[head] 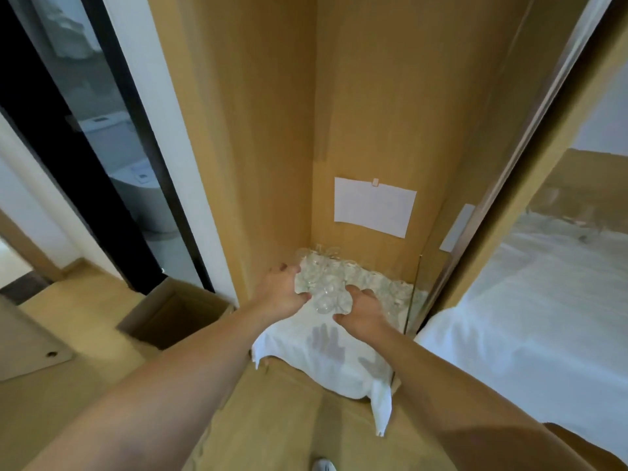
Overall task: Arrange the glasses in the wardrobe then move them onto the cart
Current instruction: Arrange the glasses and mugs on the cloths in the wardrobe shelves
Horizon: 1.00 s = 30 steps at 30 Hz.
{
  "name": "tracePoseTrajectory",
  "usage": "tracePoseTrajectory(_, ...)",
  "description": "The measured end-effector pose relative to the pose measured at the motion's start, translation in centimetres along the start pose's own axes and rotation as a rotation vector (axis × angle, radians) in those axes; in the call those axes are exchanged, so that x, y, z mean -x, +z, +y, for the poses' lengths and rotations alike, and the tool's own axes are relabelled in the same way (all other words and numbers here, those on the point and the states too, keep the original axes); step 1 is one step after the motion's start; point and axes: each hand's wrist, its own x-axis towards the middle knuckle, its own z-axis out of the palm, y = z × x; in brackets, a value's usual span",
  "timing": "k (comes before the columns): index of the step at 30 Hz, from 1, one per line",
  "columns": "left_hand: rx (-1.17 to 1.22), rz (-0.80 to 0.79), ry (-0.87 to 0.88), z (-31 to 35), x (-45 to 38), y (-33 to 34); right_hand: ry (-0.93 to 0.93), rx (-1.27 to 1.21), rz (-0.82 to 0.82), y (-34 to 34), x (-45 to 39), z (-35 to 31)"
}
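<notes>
Deep inside the wooden wardrobe (238, 137), a cluster of clear glasses (326, 277) stands on a white cloth (326, 351) spread over the shelf, pushed toward the back left corner, with more glasses trailing off to the right along the back wall. Both bare arms reach in. The left hand (282, 294) curls its fingers around the left side of the cluster, and the right hand (363, 311) grips glasses at the near right side, thumb tucked under. A white sheet of paper (373, 207) hangs on the back panel above. An open cardboard box (176, 314) sits on the floor to the left, and a white bed (530, 300) lies to the right.
</notes>
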Motion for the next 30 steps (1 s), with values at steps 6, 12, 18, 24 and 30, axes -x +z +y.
tracePoseTrajectory(6,-0.013,-0.064,-0.028,0.2,-5.2,2.7,0.057,-0.038,-0.034,0.9,-5.4,2.5)
tracePoseTrajectory(12,-0.038,-0.140,-0.052,-0.7,-8.3,6.4,0.154,-0.142,-0.060,3.3,-8.8,5.0)
tracePoseTrajectory(18,0.051,-0.148,-0.088,-2.9,-12.0,10.2,0.223,-0.193,-0.080,5.8,-11.1,6.2)
tracePoseTrajectory(24,0.168,-0.240,-0.180,-4.9,-16.0,14.6,0.364,-0.216,-0.070,8.1,-13.9,6.8)
tracePoseTrajectory(30,0.201,-0.308,-0.158,-6.9,-20.6,16.9,0.489,-0.260,-0.046,11.2,-17.3,6.8)
